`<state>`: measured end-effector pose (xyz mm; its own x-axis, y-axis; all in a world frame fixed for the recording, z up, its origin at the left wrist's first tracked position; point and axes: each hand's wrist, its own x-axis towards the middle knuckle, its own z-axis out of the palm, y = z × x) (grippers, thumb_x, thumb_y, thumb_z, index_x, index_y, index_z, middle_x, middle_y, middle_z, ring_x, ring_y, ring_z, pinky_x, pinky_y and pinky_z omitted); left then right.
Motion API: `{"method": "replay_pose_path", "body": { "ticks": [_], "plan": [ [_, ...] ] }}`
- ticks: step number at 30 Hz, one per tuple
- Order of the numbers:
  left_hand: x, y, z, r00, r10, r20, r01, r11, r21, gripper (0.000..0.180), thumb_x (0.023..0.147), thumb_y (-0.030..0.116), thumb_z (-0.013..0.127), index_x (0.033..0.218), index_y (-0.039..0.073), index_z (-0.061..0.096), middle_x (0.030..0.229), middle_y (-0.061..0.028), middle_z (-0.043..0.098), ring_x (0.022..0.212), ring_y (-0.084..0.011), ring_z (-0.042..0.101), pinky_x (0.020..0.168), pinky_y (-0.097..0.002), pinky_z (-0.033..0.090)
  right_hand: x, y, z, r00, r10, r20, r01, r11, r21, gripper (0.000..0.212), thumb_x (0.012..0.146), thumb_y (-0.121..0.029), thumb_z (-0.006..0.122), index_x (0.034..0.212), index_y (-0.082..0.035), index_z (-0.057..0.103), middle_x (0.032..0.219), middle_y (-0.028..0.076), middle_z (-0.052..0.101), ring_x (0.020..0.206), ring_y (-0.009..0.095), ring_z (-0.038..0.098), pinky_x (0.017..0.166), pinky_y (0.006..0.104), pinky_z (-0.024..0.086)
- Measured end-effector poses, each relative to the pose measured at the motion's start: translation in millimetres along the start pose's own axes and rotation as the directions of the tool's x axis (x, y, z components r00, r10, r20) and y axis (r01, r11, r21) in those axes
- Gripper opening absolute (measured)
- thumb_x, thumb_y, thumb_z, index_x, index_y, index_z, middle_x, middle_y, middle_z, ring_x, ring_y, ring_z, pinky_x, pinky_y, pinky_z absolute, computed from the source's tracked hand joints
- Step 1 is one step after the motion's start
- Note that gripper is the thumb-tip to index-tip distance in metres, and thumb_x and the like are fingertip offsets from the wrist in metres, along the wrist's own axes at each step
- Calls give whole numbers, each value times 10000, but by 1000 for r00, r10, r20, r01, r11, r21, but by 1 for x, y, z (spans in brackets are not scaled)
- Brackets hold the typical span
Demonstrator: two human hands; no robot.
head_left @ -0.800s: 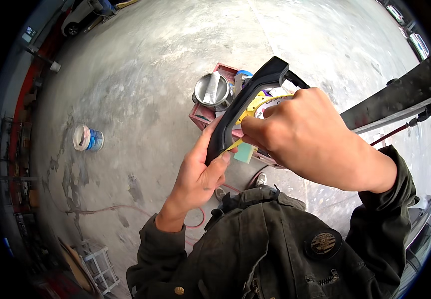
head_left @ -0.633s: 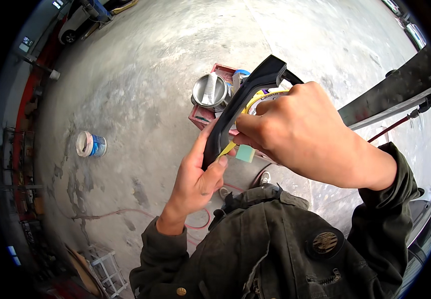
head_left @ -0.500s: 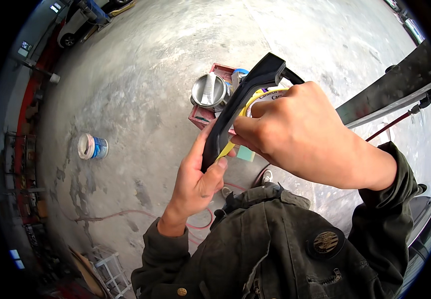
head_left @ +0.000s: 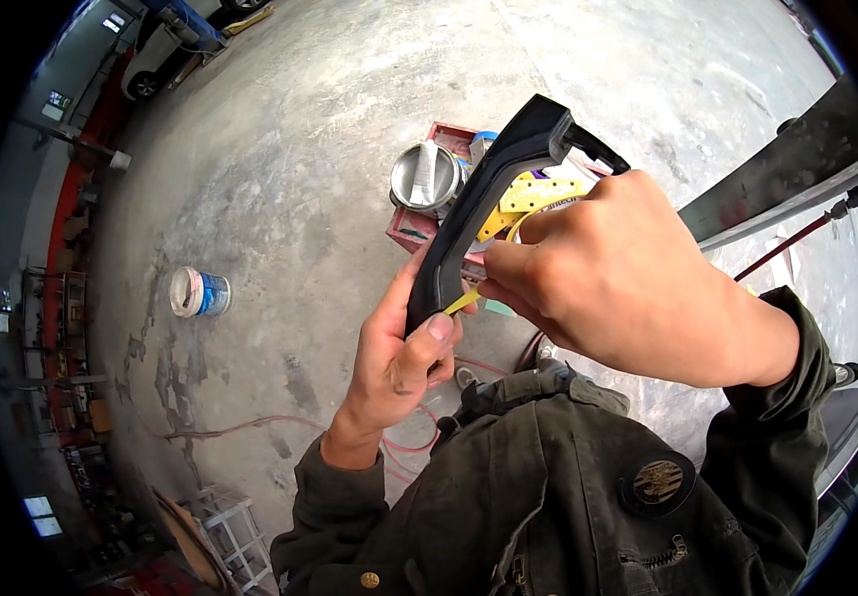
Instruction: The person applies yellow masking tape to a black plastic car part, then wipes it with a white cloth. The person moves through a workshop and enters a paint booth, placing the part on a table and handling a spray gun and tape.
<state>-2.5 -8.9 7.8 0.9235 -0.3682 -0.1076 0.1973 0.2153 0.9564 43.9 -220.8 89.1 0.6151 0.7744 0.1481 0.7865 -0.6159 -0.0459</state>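
My left hand (head_left: 394, 353) grips the lower end of a glossy black curved plastic part (head_left: 479, 189), which looks like a car handle or trim piece. Its thumb presses a strip of yellow masking tape (head_left: 462, 301) against the near edge. From there the strip runs to my right hand (head_left: 608, 278), whose fingers are closed around the tape roll (head_left: 560, 204). Most of that roll is hidden behind the knuckles. The upper end of the black part angles away to the right, beyond my right hand.
Below the part, a red box (head_left: 411, 226) holds an open metal can (head_left: 429, 177) and yellow perforated sheets (head_left: 538, 192). A white bucket (head_left: 201, 293) stands left on the concrete. A red hose (head_left: 240, 425) trails across the floor. A large dark panel (head_left: 786, 164) juts in from the right.
The tape strip by my left thumb looks narrower, and the roll shows less beside my right hand. More of the yellow sheets shows behind. The whole view has shifted slightly.
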Motion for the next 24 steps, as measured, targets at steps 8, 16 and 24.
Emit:
{"method": "replay_pose_path", "body": {
  "ticks": [8,16,24],
  "plan": [
    [-3,2,6,1000,-16,-27,18,998,62,628,922,199,529,1463,56,245,1003,-58,533,606,-7,405,461,-162,376,0,-2,1,994,-10,-109,2,997,-71,148,749,-223,703,745,-95,628,560,20,513,477,200,567,425,319,427],
    [-4,-5,9,998,52,-24,-49,992,118,614,923,221,541,1447,40,277,980,-34,538,592,1,406,485,-159,376,1,-6,5,988,-8,-153,-4,997,-80,173,750,-224,685,685,-88,601,563,17,511,486,191,576,418,314,423],
    [-2,-10,15,991,123,-51,-111,976,186,546,919,167,562,1363,-42,321,990,-40,553,779,-48,496,689,-194,431,3,-10,4,990,-3,-138,-6,998,-68,150,711,-185,670,646,-81,583,548,17,514,475,195,577,413,317,420]
  ]
}}
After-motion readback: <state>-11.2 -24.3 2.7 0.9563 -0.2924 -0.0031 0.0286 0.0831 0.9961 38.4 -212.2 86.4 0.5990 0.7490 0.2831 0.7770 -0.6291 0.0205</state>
